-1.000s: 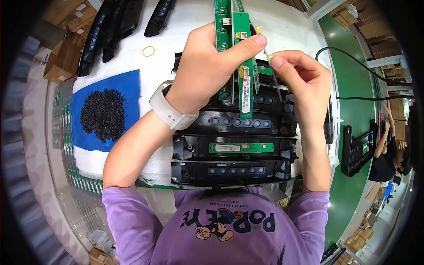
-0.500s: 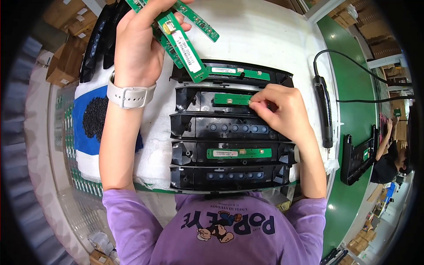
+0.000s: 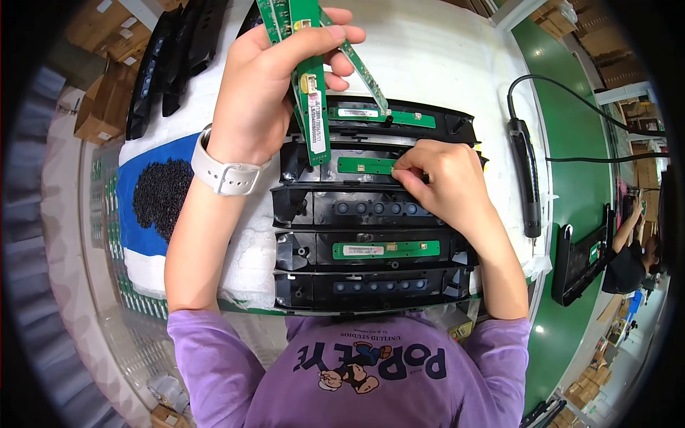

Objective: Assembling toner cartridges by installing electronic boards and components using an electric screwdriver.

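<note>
— Looking down at the white table (image 3: pixel 442 64), what is being held up high?

— A bunch of long green circuit boards (image 3: pixel 311 78) is gripped tight in the left hand (image 3: pixel 267 85). The fingers are wrapped around them, and the boards fan out and hang over the black parts below. A white watch (image 3: pixel 222 171) is worn on that wrist.

— And what is done by the right hand (image 3: pixel 446 189)?

— One green circuit board (image 3: pixel 365 165) is pinched at its right end by the fingertips. It is lying flat inside the second black plastic frame (image 3: pixel 308 165) from the top.

— How many black frames are laid out?

— Five are lined up in a row, one below the other. A green board is also seen in the top frame (image 3: pixel 442 123) and in the fourth one (image 3: pixel 307 251). Round rubber buttons are seen in the third frame (image 3: pixel 321 208) and the last one (image 3: pixel 357 292).

— What else is close by?

— A pile of tiny black screws (image 3: pixel 160 192) is spread on a blue mat (image 3: pixel 139 242) to the left. A black electric screwdriver (image 3: pixel 526 178) with a cord is laid to the right. More black frames (image 3: pixel 175 53) are stacked at the far left.
</note>
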### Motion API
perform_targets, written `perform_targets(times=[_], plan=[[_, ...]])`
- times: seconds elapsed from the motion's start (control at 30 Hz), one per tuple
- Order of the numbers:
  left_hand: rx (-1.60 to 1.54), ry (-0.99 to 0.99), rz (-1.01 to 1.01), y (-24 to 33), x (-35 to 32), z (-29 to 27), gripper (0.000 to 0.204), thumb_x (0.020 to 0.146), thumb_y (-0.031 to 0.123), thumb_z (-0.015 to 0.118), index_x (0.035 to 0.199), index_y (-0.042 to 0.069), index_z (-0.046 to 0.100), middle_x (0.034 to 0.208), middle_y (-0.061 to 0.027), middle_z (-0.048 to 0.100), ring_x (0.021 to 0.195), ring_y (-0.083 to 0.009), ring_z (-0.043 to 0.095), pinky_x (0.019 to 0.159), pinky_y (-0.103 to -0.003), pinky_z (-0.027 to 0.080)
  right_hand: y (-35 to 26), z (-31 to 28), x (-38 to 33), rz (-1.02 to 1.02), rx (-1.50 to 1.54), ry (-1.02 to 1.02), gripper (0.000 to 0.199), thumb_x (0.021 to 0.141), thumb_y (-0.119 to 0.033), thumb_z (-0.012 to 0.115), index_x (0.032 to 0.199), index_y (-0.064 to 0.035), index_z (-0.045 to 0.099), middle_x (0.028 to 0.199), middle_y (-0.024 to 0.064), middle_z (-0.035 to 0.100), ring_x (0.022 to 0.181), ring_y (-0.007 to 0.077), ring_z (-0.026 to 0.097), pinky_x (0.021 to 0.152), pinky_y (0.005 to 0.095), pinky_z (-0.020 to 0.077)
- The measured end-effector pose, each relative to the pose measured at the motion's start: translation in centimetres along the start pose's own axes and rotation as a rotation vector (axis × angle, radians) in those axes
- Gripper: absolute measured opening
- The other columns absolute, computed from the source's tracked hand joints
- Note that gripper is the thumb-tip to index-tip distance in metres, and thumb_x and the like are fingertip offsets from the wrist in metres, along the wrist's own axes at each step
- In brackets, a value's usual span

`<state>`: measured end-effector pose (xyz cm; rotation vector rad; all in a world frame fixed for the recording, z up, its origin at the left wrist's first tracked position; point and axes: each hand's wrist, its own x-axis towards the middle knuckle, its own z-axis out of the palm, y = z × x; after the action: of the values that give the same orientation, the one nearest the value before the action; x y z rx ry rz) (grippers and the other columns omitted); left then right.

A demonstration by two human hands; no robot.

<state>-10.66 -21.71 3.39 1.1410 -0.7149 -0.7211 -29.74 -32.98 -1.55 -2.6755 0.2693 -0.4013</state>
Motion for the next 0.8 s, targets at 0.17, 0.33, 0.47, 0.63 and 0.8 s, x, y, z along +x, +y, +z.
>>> perform_targets(times=[0.17, 0.33, 0.47, 0.63, 0.8], plan=[[-0.048, -0.040, -0.042, 0.0, -0.2, 0.5, 0.034, 0.086, 0.013, 0.056, 0.114, -0.007, 0.053, 0.102, -0.0149, 0.063, 0.066, -0.0064, 0.055, 0.060, -0.020, 0.048, -0.3, -0.5, -0.2, 0.038, -0.102, -0.017, 0.009, 0.068, -0.013, 0.069, 0.067, -0.0057, 0.063, 0.066, 0.0071, 0.061, 0.059, 0.0267, 0.060, 0.051, 0.0366, 0.0470], [-0.043, -0.152, -0.122, -0.3, -0.9, 1.2, 0.036, 0.086, 0.015, 0.059, 0.115, -0.005, 0.053, 0.102, -0.0123, 0.064, 0.058, -0.0038, 0.049, 0.055, -0.017, 0.042, -0.8, -2.2, -0.1, 0.155, 0.004, 0.080, 0.013, 0.068, -0.011, 0.073, 0.070, -0.0031, 0.063, 0.062, 0.0057, 0.058, 0.049, 0.0158, 0.054, 0.046, 0.0265, 0.0416], [-0.088, -0.196, -0.118, -0.5, -1.2, 1.6, 0.033, 0.086, 0.017, 0.060, 0.111, -0.004, 0.055, 0.097, -0.0098, 0.064, 0.056, -0.0030, 0.048, 0.051, -0.017, 0.039, -2.9, -4.2, 0.6, 0.054, 0.193, 0.365, 0.019, 0.065, -0.004, 0.074, 0.081, -0.0039, 0.063, 0.064, 0.0018, 0.056, 0.050, 0.0098, 0.048, 0.046, 0.0221, 0.0400], [-0.025, -0.162, -0.185, -0.3, -1.5, 2.0, 0.021, 0.083, 0.021, 0.066, 0.087, 0.001, 0.060, 0.068, -0.0011, 0.058, 0.051, -0.0037, 0.047, 0.047, -0.017, 0.034, -4.1, -3.1, 1.7, -0.077, 0.316, 0.443, 0.036, 0.065, -0.004, 0.075, 0.098, -0.0051, 0.060, 0.077, 0.0038, 0.057, 0.055, 0.0109, 0.051, 0.047, 0.0224, 0.0427], [-0.033, -0.161, -0.169, -0.6, -1.8, 2.3, 0.021, 0.083, 0.022, 0.067, 0.076, 0.003, 0.060, 0.059, -0.0005, 0.057, 0.050, -0.0057, 0.051, 0.047, -0.018, 0.038, -3.6, -2.0, 3.1, -0.241, -0.023, 0.594, 0.030, 0.063, -0.006, 0.074, 0.090, -0.0055, 0.061, 0.076, 0.0047, 0.057, 0.058, 0.0196, 0.057, 0.049, 0.0277, 0.0448]])
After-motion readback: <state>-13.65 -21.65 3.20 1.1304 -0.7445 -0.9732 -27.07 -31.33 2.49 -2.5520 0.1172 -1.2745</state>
